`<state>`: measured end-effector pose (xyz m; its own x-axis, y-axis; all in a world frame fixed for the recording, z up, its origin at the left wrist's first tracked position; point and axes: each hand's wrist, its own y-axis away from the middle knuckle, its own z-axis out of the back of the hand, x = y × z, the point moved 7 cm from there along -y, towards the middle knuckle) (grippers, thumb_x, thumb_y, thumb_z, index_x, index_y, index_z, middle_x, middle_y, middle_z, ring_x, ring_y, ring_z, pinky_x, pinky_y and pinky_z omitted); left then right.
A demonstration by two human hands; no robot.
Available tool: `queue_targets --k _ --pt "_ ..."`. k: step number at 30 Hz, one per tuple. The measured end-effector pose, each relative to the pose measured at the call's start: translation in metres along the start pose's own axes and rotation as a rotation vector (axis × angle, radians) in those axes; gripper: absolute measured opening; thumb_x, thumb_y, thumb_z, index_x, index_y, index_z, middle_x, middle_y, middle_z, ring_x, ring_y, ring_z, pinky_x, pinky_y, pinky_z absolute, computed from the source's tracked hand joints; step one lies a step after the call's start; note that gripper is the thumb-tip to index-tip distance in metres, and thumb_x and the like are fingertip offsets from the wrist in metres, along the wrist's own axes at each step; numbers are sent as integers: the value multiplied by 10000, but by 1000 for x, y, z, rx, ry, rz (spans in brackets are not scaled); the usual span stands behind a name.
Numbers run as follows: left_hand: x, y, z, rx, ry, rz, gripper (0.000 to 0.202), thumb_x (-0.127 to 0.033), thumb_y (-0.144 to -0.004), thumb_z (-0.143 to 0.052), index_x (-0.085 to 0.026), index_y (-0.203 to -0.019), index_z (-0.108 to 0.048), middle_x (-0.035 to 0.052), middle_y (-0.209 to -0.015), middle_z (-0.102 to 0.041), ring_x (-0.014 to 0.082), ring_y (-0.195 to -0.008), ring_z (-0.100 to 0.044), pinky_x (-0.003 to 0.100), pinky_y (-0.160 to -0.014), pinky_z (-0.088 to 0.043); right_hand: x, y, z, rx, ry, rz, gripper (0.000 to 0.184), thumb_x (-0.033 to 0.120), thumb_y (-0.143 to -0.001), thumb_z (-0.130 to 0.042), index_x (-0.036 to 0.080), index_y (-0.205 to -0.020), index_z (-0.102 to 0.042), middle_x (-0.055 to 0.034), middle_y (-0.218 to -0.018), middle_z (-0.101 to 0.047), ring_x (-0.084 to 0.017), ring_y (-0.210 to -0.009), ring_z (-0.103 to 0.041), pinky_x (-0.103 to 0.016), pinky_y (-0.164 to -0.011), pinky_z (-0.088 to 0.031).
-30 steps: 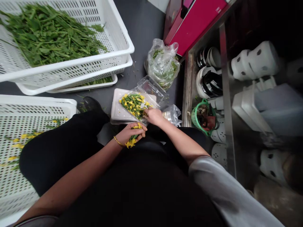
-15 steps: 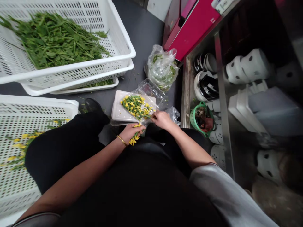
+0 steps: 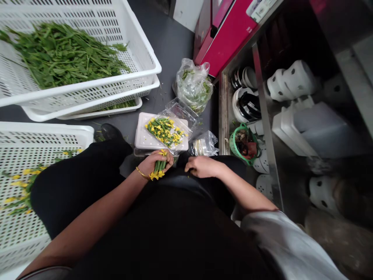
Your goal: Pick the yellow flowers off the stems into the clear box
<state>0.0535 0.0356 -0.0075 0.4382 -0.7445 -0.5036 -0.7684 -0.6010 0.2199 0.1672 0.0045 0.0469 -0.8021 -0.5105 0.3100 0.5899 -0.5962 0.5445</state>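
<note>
My left hand (image 3: pixel 149 165), with a gold bangle at the wrist, is closed around a small bunch of yellow-flowered green stems (image 3: pixel 159 167) over my lap. To its right, my right hand (image 3: pixel 204 166) hovers apart from the bunch, fingers curled in; whatever they may hold is too small to make out. Just beyond both hands, more flowering stems (image 3: pixel 164 130) lie in a clear plastic clamshell box (image 3: pixel 186 114) with its lid folded back. That box rests on a white tray-like slab (image 3: pixel 141 134).
Stacked white crates (image 3: pixel 145 72) hold leafy greens (image 3: pixel 67 54) at upper left. Another white crate (image 3: pixel 84 132) with flowering stems stands by my left knee. Plastic bags (image 3: pixel 194 85) sit beyond the box. Along the right runs a metal shelf (image 3: pixel 264 101) with a green basket (image 3: pixel 236 146).
My right hand has drawn back from the box's near edge towards my lap. My left hand has shifted slightly left and nearer, turning the bunch more upright. The view has moved a little.
</note>
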Motion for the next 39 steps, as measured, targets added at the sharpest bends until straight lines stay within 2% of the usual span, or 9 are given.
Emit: queue_targets --k 4,11,17,23,27,30,33,36,39 --pt "-9 1 1 19 -15 -71 239 -228 -629 -659 -109 -832 -616 74 -749 -647 161 -570 -603 208 -398 -398 -44 -45 13 -92 200 -270 277 169 -854 -430 191 -1066 -606 -97 -1006 -604 -171 -777 -601 -252 -611 -403" --pt "20 0 2 13 -259 229 210 -249 -665 -709 -121 -720 -552 -16 -529 -556 69 -402 -461 171 -365 -339 -63 -141 -13 8 313 -213 315 117 -890 -334 146 -1107 -559 -141 -1021 -599 -212 -836 -621 -298 -648 -456" --pt "13 -9 7 -145 -268 190 279 -308 -635 -725 -139 -722 -521 -56 -471 -490 54 -373 -412 170 -363 -317 -73 -137 -16 31 334 -159 328 134 -898 -311 127 -1123 -549 -168 -1053 -589 -230 -852 -624 -326 -691 -468" --pt "15 -9 19 -285 -337 128 302 -332 -605 -745 -136 -712 -542 -47 -467 -504 55 -371 -412 176 -369 -312 -89 -98 21 -138 239 -373 286 178 -854 -398 122 -1080 -563 -169 -1057 -595 -228 -838 -621 -315 -691 -462" --pt "8 -7 32 -479 -337 29 364 -339 -573 -760 -109 -812 -611 -41 -469 -519 62 -372 -415 188 -373 -316 -85 -67 32 -341 -251 -434 152 236 -766 -552 139 -869 -608 -70 -861 -642 -165 -756 -595 -258 -664 -446" --pt "0 -6 32 -529 -329 -26 444 -355 -567 -763 -98 -904 -634 -39 -499 -537 66 -380 -427 197 -382 -324 -70 -61 12 -460 -922 -392 174 321 -744 -595 154 -792 -578 43 -565 -537 -77 -466 -466 -199 -471 -383" --pt "-8 -6 31 -533 -362 -65 408 -345 -563 -769 -99 -858 -632 -38 -497 -537 71 -390 -440 202 -399 -332 -52 -64 -11 -575 -1401 -348 303 409 -655 -683 164 -766 -545 92 -488 -451 -39 -344 -335 -172 -335 -266" --pt "-13 -5 30 -500 -447 -66 288 -321 -582 -758 -112 -706 -604 -36 -469 -515 65 -391 -425 199 -404 -319 -37 -62 -18 -642 -1579 -277 354 402 -588 -748 164 -742 -535 88 -521 -495 -32 -345 -373 -162 -319 -277" --pt "-15 -4 23 -390 -546 -11 243 -302 -612 -736 -129 -606 -566 -38 -438 -488 62 -389 -406 199 -404 -305 -28 -54 -16 -532 -1634 -212 333 427 -642 -720 147 -737 -567 40 -582 -582 -46 -385 -455 -171 -363 -354"
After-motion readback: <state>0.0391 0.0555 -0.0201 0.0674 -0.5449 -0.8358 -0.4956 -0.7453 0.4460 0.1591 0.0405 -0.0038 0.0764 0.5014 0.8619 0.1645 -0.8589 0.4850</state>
